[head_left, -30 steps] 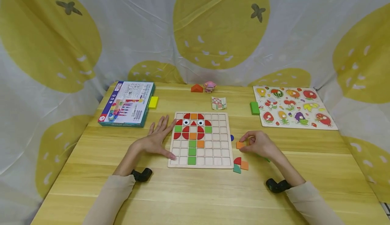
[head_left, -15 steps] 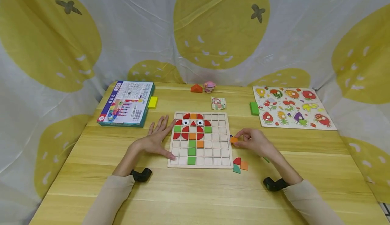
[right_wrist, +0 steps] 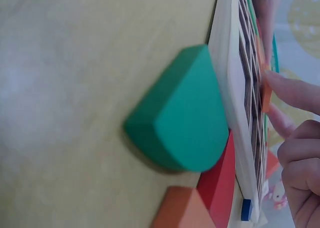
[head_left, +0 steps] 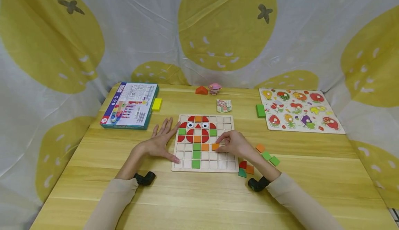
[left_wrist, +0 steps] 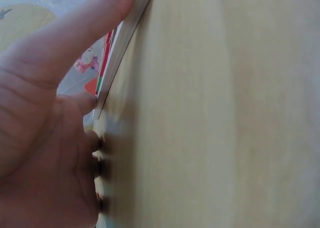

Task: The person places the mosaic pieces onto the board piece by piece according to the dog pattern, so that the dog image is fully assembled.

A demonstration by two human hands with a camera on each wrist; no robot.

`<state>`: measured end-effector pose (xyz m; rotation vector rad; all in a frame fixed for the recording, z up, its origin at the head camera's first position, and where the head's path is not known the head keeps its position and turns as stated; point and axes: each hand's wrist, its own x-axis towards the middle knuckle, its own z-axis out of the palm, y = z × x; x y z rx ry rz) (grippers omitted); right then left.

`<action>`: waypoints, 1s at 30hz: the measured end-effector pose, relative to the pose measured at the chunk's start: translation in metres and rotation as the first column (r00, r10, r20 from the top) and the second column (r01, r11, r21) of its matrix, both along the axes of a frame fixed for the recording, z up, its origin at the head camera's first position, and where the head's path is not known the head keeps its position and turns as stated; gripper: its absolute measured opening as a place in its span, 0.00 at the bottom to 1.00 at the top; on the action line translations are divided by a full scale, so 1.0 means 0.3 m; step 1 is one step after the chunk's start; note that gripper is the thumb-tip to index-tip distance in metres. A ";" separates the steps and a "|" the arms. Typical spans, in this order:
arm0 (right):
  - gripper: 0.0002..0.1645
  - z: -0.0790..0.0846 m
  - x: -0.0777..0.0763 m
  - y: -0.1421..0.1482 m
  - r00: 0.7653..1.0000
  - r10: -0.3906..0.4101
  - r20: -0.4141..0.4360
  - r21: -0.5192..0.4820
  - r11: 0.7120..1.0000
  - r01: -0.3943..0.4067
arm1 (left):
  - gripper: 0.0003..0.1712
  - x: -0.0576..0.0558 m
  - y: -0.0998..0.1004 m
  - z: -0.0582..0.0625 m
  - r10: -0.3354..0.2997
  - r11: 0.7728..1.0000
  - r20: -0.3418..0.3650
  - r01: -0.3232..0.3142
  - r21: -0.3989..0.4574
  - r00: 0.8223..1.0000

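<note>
A wooden grid board (head_left: 222, 168) lies on the table, with red, green and orange tiles and two eye tiles forming a pattern in its left and middle cells. My left hand (head_left: 158, 146) is spread along the board's left side, its thumb on the lower left corner and index finger at the edge. Between thumb and fingers, my right hand (head_left: 236, 144) pinches an orange square tile (head_left: 215, 147) over the cell right of another orange tile (head_left: 205, 147). In the right wrist view, the pinched orange tile (right_wrist: 267, 95) stands tilted at the board's surface.
Beside the board's lower right corner lie a teal quarter-round tile (head_left: 242, 173), a red one (head_left: 242, 164) and an orange square (head_left: 250, 169). Further right are loose green tiles (head_left: 266, 156). A pattern card (head_left: 224, 105), boxed set (head_left: 130, 106) and fruit puzzle (head_left: 300, 110) sit behind.
My right hand has carried the orange tile leftward from the table onto the board area, uncovering loose orange and green tiles on the right. My left hand has stayed put.
</note>
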<state>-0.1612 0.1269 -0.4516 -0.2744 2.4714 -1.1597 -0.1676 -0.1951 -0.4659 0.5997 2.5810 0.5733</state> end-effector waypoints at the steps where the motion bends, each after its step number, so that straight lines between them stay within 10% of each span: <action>1: 0.13 -0.001 -0.002 0.002 1.000 0.002 0.002 -0.006 1.000 -0.002 | 0.79 0.000 0.000 -0.001 0.001 1.000 0.001 -0.001 0.001 1.000; 19: 0.14 -0.005 -0.029 0.016 0.995 0.102 0.005 -0.047 0.994 -0.101 | 0.79 -0.005 0.006 -0.007 -0.001 1.000 0.002 0.001 0.000 1.000; 30: 0.18 0.038 -0.002 0.344 0.997 0.042 -0.067 0.022 0.999 -0.041 | 0.79 -0.007 0.001 -0.008 -0.001 1.000 0.000 0.001 -0.001 1.000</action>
